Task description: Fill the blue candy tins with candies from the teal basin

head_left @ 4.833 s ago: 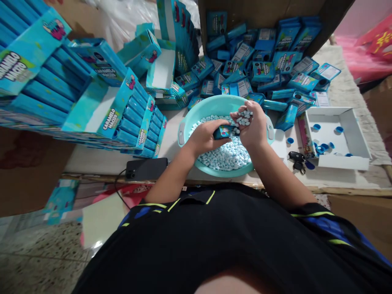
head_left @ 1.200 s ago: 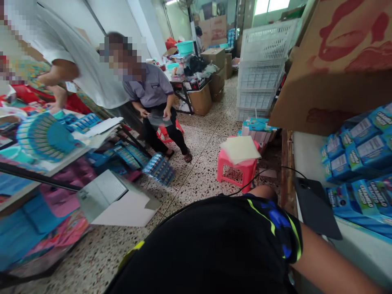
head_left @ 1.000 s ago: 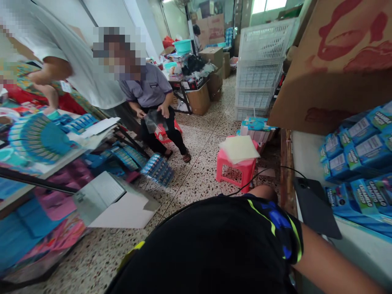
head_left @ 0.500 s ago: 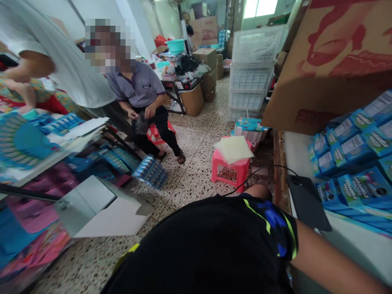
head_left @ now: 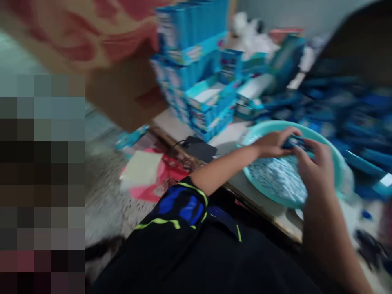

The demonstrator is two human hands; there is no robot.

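My left hand (head_left: 277, 143) reaches over a turquoise basin (head_left: 275, 125) and is closed on a small dark-blue box (head_left: 293, 141). From the other side, my right hand (head_left: 317, 163) grips the same box with thumb and fingers. Both hands hold it above the basin, near its middle. Inside the basin lies a heap of small light-blue and white pieces (head_left: 278, 175), too blurred to make out singly. The fingers partly cover the box, and motion blur hides its print.
Blue display boxes (head_left: 196, 73) are stacked behind the basin. A pile of blue packaging (head_left: 337, 98) fills the right side. A dark phone (head_left: 200, 149) lies near the table edge. A large cardboard box (head_left: 122, 94) and a pink stool (head_left: 143, 194) bearing pale sheets (head_left: 142, 167) are leftward.
My view has swung right, from the room with a seated person to the table with the basin. Both my hands have come into view, holding the small box.
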